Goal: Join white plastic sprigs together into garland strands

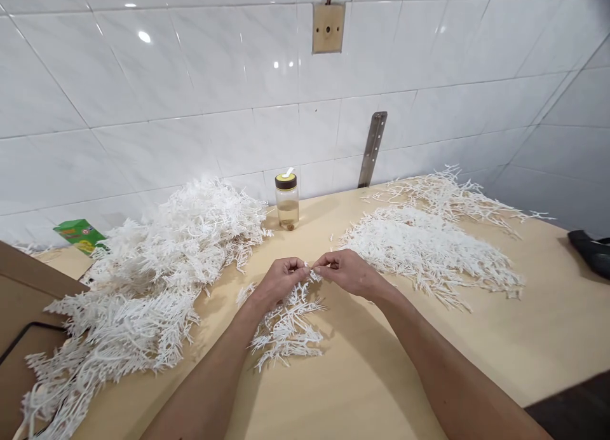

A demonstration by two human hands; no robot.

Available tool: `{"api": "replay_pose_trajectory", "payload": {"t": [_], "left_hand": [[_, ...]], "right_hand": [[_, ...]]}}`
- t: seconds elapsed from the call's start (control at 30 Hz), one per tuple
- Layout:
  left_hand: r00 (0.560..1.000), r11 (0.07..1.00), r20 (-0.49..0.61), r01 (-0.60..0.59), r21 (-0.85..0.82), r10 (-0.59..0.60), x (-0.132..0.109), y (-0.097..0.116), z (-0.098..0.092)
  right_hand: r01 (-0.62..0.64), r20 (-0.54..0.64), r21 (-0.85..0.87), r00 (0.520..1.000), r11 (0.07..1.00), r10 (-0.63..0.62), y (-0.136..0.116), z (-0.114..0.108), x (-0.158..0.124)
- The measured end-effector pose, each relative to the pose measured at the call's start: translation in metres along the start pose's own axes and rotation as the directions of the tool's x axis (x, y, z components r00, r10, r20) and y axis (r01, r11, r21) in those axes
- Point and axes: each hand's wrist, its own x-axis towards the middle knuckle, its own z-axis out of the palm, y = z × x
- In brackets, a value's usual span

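Note:
My left hand (280, 280) and my right hand (349, 271) meet over the middle of the pale wooden table (524, 357). Both pinch the top end of a white plastic branched sprig (287, 325), which hangs down and spreads onto the table beneath my left wrist. The fingers of both hands are closed on it, tips almost touching. A big loose heap of the same white sprigs (152, 281) lies to the left. A flatter spread of white sprigs (429, 249) lies to the right.
A clear jar with a dark lid (287, 201) stands by the tiled wall behind my hands. A green packet (80, 234) lies at far left, brown cardboard (23, 325) at the left edge, a dark object (591, 249) at the right edge, and a metal strip (372, 149) leans on the wall.

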Motion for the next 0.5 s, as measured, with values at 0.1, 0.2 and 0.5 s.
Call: {"api": "replay_pose_trajectory", "payload": {"t": [0.1, 0.2, 0.5], "left_hand": [[1.0, 1.0, -0.005, -0.003, 0.014, 0.003, 0.002, -0.002, 0.0], [1.0, 0.999, -0.019, -0.016, 0.04, 0.016, 0.003, -0.003, 0.0], [0.999, 0.999, -0.042, -0.006, 0.054, 0.008, 0.001, -0.001, 0.001]], "right_hand": [[-0.011, -0.004, -0.012, 1.0, 1.0, 0.011, 0.003, 0.0, 0.0], [0.011, -0.01, -0.076, 1.0, 0.997, -0.011, 0.004, 0.001, 0.0], [-0.052, -0.106, -0.101, 0.993, 0.994, 0.041, 0.0, 0.015, 0.004]]}}
